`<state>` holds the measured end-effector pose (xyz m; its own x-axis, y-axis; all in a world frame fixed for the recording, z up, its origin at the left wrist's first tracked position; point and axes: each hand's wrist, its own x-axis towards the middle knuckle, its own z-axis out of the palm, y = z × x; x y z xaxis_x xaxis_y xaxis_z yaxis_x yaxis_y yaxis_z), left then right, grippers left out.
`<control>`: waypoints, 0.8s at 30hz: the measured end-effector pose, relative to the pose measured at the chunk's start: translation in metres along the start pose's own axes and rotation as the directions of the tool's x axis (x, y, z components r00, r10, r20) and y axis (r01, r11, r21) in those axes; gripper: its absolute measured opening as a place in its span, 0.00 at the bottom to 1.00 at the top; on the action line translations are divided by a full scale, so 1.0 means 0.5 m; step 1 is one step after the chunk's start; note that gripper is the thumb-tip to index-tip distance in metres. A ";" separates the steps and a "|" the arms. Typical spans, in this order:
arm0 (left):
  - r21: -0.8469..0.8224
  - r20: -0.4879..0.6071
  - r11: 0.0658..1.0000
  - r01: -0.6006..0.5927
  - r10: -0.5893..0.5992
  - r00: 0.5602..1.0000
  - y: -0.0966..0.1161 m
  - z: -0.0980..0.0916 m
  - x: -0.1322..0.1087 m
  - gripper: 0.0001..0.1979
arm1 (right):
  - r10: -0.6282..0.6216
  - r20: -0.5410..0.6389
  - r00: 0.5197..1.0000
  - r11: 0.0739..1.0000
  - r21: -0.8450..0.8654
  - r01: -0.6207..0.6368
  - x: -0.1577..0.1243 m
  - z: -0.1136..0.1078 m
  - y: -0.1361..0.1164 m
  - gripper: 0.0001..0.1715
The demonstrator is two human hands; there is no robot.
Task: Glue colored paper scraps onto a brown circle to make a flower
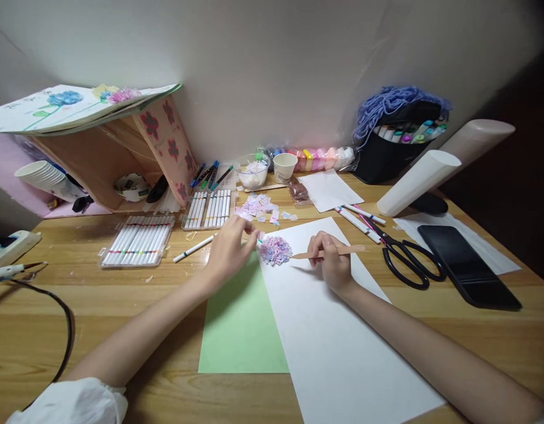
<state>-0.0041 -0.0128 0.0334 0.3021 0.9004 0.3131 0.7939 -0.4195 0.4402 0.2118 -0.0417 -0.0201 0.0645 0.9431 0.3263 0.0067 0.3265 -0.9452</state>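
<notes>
My left hand point(234, 249) is at the left edge of the flower cluster, with thumb and fingers pinched together. A tiny pale bit with a teal spot shows at its fingertips, too small to name. The cluster of crumpled pink, purple and blue paper bits point(276, 251) sits near the top of a white sheet point(338, 330). My right hand point(331, 259) grips a pointed wooden stick point(349, 250) like a pen, its tip at the cluster's right edge. A light green sheet point(243, 330) lies partly under the white one.
Loose coloured paper scraps point(256, 206) lie beyond my left hand. Marker cases point(137, 241) and a single marker point(193, 248) are to the left. Black-handled scissors point(408, 259) and a phone point(468, 265) lie right. A bowl point(252, 174) and paper cup point(285, 168) stand behind.
</notes>
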 end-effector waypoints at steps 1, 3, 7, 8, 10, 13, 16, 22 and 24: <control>-0.003 0.000 0.999 -0.034 0.034 0.999 0.010 0.004 -0.019 0.05 | -0.016 0.025 1.000 1.000 -0.012 0.017 -0.004 0.001 0.000 0.27; -0.008 0.037 0.992 -0.125 0.125 0.991 0.025 0.013 -0.054 0.06 | -0.060 0.096 0.994 0.996 -0.059 0.066 -0.012 0.003 -0.003 0.26; 0.026 0.076 0.970 -0.243 0.241 0.968 0.031 0.025 -0.088 0.06 | -0.143 0.296 0.945 0.949 -0.231 0.216 -0.016 0.009 -0.013 0.27; 0.033 0.083 0.967 -0.252 0.248 0.965 0.030 0.025 -0.090 0.05 | -0.159 0.344 0.925 0.926 -0.272 0.260 -0.015 0.011 -0.017 0.27; 0.042 0.088 0.968 -0.248 0.243 0.966 0.027 0.024 -0.090 0.05 | -0.193 0.425 0.884 0.884 -0.316 0.345 -0.012 0.016 -0.023 0.25; 0.050 0.094 0.974 -0.220 0.214 0.972 0.024 0.024 -0.089 0.04 | -0.265 0.489 0.831 0.842 -0.303 0.447 -0.007 0.021 -0.029 0.22; 0.045 0.104 0.982 -0.183 0.178 0.979 0.023 0.028 -0.091 0.05 | -0.319 0.507 0.801 0.805 -0.300 0.511 -0.006 0.022 -0.028 0.20; 0.033 0.124 0.993 -0.112 0.107 0.987 0.023 0.042 -0.095 0.06 | -0.305 0.478 0.823 0.805 -0.332 0.491 -0.008 0.020 -0.029 0.20; 0.033 0.126 0.995 -0.098 0.093 0.988 0.024 0.046 -0.093 0.06 | -0.299 0.464 0.834 0.807 -0.344 0.480 -0.008 0.021 -0.031 0.21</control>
<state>0.0034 -0.0568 0.0047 0.4388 0.8647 0.2443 0.7772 -0.5017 0.3798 0.2011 -0.0499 -0.0066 -0.4113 0.7181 0.5613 0.3794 0.6948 -0.6109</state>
